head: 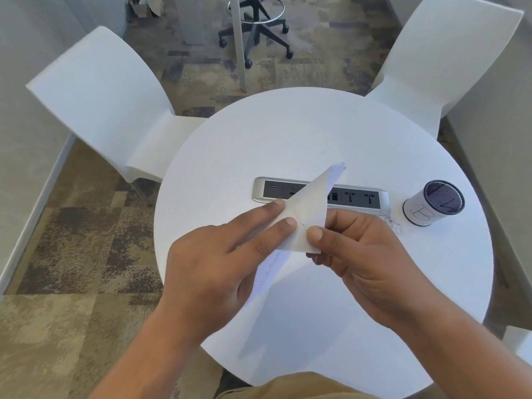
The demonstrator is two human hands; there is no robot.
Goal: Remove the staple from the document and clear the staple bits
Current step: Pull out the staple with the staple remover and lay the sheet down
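I hold a white stapled document [309,208] above the round white table [288,133], its corner folded up toward me. My left hand [227,263] pinches the paper from the left, thumb and forefinger on the folded corner. My right hand [359,260] grips the same corner from the right, its thumb beside a small metal staple [303,226] that sits between the two thumbs. The lower sheets hang down behind my left hand. A scatter of staple bits [393,223] lies on the table to the right.
A small mesh cup [433,207] with a white label stands at the table's right, next to the staple bits. A power socket strip [359,198] is set in the table's middle. Two white chairs [109,99] flank the far side; a wheeled stool [256,27] stands beyond.
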